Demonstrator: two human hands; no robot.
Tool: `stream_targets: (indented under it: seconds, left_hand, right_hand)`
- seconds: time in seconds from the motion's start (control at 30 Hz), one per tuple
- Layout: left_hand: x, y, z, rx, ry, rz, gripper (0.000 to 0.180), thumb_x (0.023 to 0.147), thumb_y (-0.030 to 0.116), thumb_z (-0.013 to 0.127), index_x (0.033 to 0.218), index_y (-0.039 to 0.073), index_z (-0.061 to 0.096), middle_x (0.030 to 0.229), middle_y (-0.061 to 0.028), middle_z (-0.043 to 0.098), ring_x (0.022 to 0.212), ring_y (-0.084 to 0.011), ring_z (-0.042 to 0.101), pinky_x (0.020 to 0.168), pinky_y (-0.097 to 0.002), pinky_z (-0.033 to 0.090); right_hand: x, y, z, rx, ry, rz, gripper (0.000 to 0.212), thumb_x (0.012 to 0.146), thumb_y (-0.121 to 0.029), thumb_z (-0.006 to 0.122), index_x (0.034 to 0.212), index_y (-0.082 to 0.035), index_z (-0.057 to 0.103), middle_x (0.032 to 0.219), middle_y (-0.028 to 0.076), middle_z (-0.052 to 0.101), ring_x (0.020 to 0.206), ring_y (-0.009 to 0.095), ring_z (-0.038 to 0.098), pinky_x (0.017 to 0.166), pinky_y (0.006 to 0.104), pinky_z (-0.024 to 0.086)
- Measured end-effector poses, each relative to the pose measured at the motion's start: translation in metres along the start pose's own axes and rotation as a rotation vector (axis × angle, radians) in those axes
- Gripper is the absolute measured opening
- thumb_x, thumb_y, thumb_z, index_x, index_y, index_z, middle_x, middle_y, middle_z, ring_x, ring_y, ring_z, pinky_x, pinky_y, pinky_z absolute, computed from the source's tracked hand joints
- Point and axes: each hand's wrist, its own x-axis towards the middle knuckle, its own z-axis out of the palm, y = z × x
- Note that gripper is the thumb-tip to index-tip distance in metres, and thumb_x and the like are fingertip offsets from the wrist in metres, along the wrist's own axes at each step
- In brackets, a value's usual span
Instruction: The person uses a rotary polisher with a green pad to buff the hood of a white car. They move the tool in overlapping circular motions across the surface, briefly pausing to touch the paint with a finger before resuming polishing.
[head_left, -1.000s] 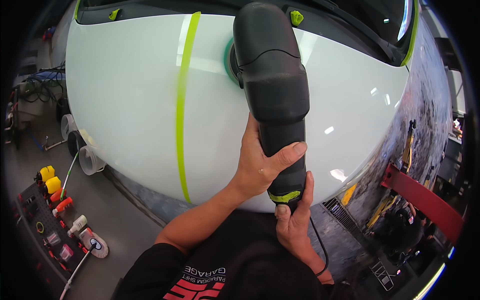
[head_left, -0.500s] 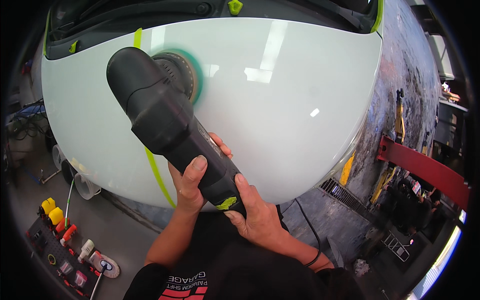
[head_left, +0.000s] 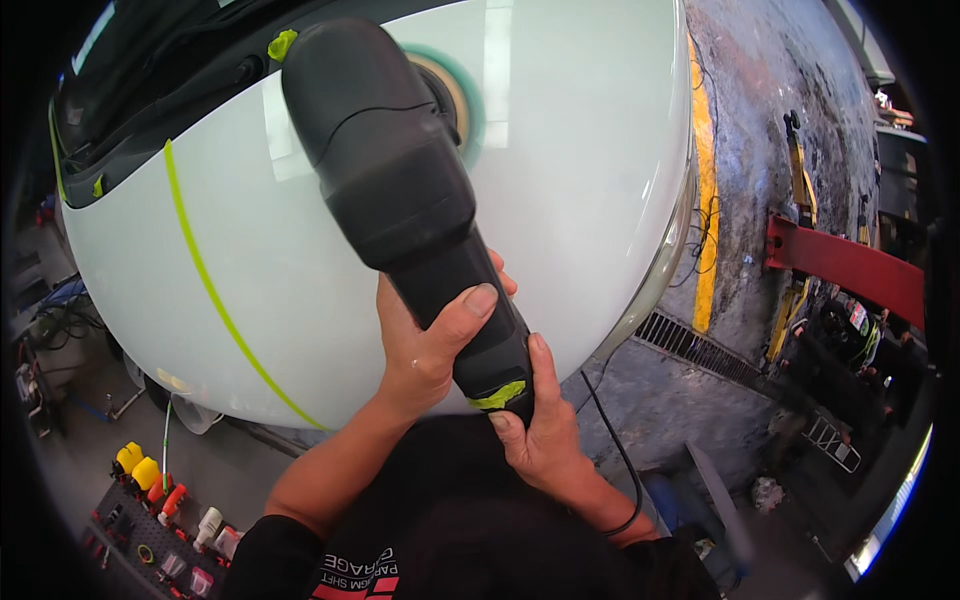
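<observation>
Pinching the rear end of the black polisher (head_left: 400,165) between thumb and fingers with the right hand (head_left: 545,430); just ahead, clasping its body with the left hand (head_left: 430,345), thumb across the top. Beyond the grip, pointing the polisher ahead and leftward, with its green pad (head_left: 475,95) over the white hood (head_left: 570,210). Left of the grip, lime tape (head_left: 215,293); farther right, a yellow floor stripe (head_left: 705,200).

Lower left: dark perforated board (head_left: 128,520) with white bottle (head_left: 208,526), yellow-green ring (head_left: 146,553), two yellow pieces at its upper end | left: tangled dark cables (head_left: 66,319) | right: yellow floor stripe (head_left: 706,200) ending beside slotted drain grate (head_left: 698,345), red beam (head_left: 850,264) beyond | lower right: pale ladder-like frame (head_left: 832,443)
</observation>
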Motion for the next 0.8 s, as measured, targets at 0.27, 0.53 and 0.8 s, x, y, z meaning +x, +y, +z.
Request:
stream_targets:
  seconds: [0.27, 0.53, 0.8]
  left_hand:
    - [0.026, -0.026, 0.061, 0.022, -0.046, 0.011, 0.060, 0.091, 0.021, 0.084, 0.137, 0.000, 0.052, 0.116, -0.0116, 0.065, 0.102, -0.0190, 0.069, 0.089, -0.0356, 0.058]
    - [0.044, -0.047, 0.092, 0.097, -0.150, 0.044, 0.078, 0.088, 0.034, 0.090, 0.140, -0.002, 0.045, 0.120, -0.0121, 0.060, 0.108, -0.0173, 0.062, 0.095, -0.0349, 0.055]
    - [0.034, -0.049, 0.086, 0.125, -0.149, 0.071, 0.077, 0.088, 0.036, 0.090, 0.138, -0.002, 0.046, 0.118, -0.0126, 0.061, 0.107, -0.0179, 0.062, 0.096, -0.0348, 0.054]
  right_hand:
    - [-0.016, 0.029, -0.037, 0.063, 0.126, 0.207, 0.090, 0.111, -0.044, 0.059, 0.173, -0.003, 0.008, 0.140, 0.032, 0.063, 0.107, 0.041, 0.075, 0.095, 0.0481, 0.058]
    - [-0.012, 0.031, -0.045, 0.329, 0.295, 0.279, 0.092, 0.111, -0.059, 0.054, 0.175, -0.014, 0.004, 0.112, 0.009, 0.061, 0.079, 0.012, 0.057, 0.063, 0.0251, 0.047]
    - [-0.020, 0.037, -0.034, 0.327, 0.327, 0.254, 0.093, 0.111, -0.060, 0.054, 0.175, -0.015, 0.003, 0.108, 0.011, 0.061, 0.073, 0.012, 0.054, 0.059, 0.0262, 0.044]
